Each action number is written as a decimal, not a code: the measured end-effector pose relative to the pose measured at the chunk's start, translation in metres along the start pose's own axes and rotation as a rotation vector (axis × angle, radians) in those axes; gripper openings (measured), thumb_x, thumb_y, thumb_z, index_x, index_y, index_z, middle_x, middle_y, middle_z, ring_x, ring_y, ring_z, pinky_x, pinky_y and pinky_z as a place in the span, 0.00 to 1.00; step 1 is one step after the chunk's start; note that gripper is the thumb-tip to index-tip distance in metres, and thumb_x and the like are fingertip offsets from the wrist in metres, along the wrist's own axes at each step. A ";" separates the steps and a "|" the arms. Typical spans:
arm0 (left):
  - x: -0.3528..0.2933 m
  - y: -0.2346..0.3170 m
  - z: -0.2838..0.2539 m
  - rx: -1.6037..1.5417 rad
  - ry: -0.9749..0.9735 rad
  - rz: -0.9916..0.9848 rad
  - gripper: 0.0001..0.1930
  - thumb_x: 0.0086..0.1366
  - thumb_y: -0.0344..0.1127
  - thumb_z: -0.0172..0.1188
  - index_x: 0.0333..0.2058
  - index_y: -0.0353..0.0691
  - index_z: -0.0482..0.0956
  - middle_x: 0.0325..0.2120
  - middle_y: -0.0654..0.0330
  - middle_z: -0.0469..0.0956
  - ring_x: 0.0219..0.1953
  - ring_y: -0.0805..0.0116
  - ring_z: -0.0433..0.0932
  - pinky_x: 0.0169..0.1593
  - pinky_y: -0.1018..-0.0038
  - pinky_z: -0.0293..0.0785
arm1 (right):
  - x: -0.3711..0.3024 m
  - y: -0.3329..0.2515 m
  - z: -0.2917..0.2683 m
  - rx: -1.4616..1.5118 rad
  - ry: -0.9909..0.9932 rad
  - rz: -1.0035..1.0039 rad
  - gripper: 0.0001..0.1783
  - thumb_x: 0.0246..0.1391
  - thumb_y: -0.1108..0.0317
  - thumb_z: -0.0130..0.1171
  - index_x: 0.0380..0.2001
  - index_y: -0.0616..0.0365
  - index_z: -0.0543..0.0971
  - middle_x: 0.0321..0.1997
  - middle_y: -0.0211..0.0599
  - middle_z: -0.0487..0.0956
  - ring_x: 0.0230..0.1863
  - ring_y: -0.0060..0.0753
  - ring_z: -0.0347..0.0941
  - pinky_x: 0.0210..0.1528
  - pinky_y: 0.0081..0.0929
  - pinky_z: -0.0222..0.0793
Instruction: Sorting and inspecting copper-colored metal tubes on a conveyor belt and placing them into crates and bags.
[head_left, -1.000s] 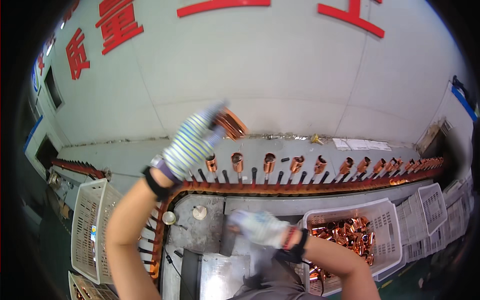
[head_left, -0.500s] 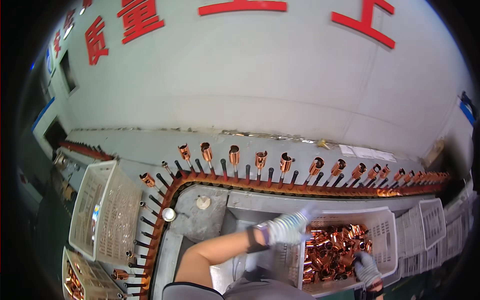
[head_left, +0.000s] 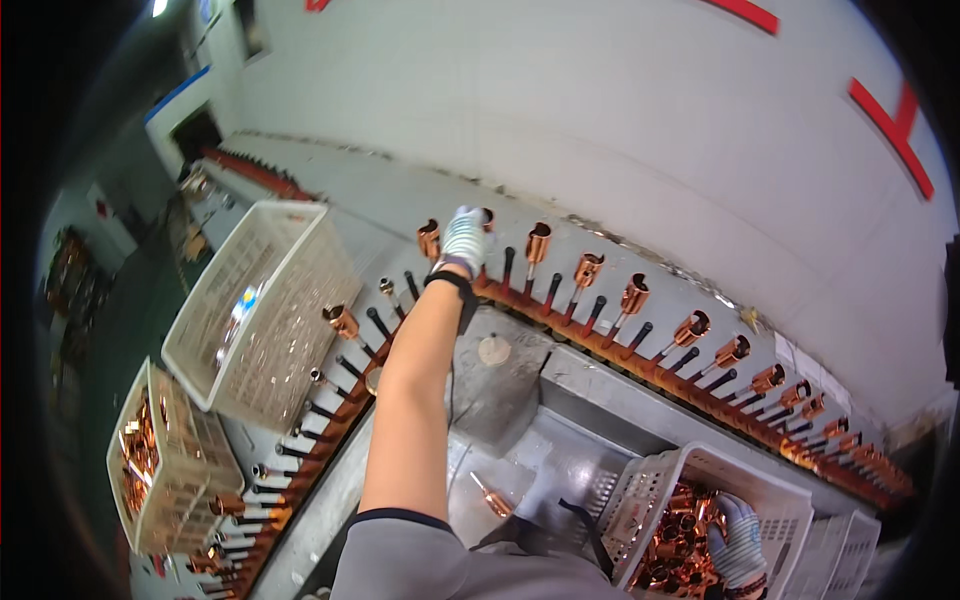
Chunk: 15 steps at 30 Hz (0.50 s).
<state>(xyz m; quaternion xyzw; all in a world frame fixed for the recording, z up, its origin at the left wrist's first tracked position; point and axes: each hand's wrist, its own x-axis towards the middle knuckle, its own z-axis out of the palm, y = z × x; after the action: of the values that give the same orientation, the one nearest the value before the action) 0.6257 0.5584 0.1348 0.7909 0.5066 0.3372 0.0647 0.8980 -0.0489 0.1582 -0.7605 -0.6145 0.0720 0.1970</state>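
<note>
While the left hand [head_left: 464,238] reaches up to the corner of the orange rail [head_left: 560,325], its gloved fingers meet a copper cup [head_left: 489,217] at their right, the cup's mouth up, long axis roughly upright as far as the fingers let it show. Contact looks likely; whether the grip is closed round the cup, cannot tell. Neighbouring cups on the rail: one just left of the hand [head_left: 428,238], another near on the right [head_left: 538,242], both standing on spindles with a slight lean. Right hand [head_left: 737,540] lies well apart, low and to the right, inside a white crate [head_left: 785,515], fingers down among loose copper pieces [head_left: 675,540] that lie at mixed angles; fingertips partly buried, so a hold on any one piece cannot be told. Left hand is clearly the nearer to the cup, right hand to the loose pieces. Against half a second ago: left hand has gone from the crate's near-left edge to the rail corner; right hand remains in the crate; view has swung, so the rail now slopes down rightward more steeply.
</note>
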 end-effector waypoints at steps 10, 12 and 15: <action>-0.185 0.158 -0.046 -0.240 0.176 0.328 0.08 0.57 0.35 0.61 0.33 0.38 0.78 0.32 0.49 0.77 0.36 0.48 0.77 0.40 0.58 0.74 | 0.075 -0.039 -0.059 0.097 -0.075 -0.471 0.21 0.47 0.76 0.56 0.47 0.64 0.74 0.51 0.52 0.76 0.51 0.53 0.73 0.57 0.41 0.66; -0.254 0.187 -0.064 -0.378 0.180 0.360 0.10 0.57 0.36 0.62 0.35 0.38 0.78 0.35 0.51 0.78 0.38 0.49 0.78 0.42 0.58 0.74 | 0.076 -0.048 -0.064 0.175 -0.084 -0.455 0.21 0.46 0.78 0.55 0.48 0.64 0.74 0.52 0.51 0.76 0.51 0.52 0.73 0.56 0.40 0.67; -0.343 0.121 -0.093 -0.089 0.041 0.102 0.23 0.55 0.38 0.61 0.50 0.39 0.74 0.45 0.45 0.74 0.47 0.46 0.74 0.50 0.57 0.71 | 0.079 -0.047 -0.059 0.176 -0.113 -0.564 0.23 0.45 0.78 0.59 0.49 0.62 0.75 0.50 0.50 0.76 0.51 0.51 0.73 0.55 0.42 0.67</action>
<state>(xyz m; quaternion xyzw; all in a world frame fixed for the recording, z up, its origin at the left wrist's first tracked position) 0.5728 0.1881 0.0988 0.8048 0.4515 0.3784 0.0722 0.8947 0.0226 0.2410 -0.5346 -0.8029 0.1095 0.2399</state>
